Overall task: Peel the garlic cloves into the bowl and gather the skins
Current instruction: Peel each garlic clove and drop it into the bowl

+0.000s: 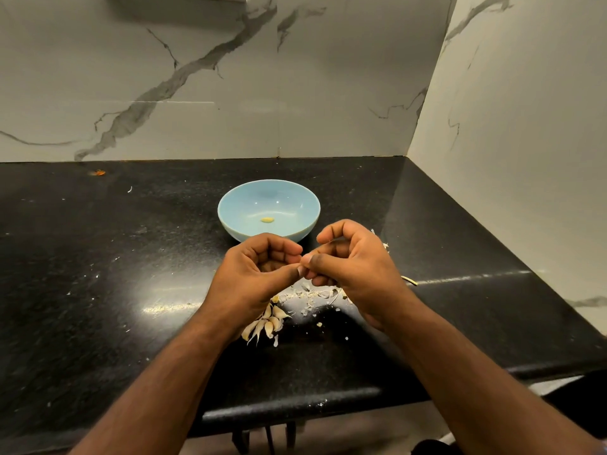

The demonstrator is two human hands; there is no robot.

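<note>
Clove point(303, 262) between both hands' fingertips, mostly hidden.

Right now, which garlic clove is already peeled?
The small yellowish clove lying alone in the blue bowl. The other cloves sit clustered on the black counter below the left hand, with papery skins on.

A light blue bowl point(268, 208) sits upright at the centre of the frame, holding one small peeled yellowish clove point(267, 220) at its bottom. Unpeeled garlic cloves point(266, 323) lie clustered lower centre, with papery skins point(315, 295) scattered just right of them.
</note>
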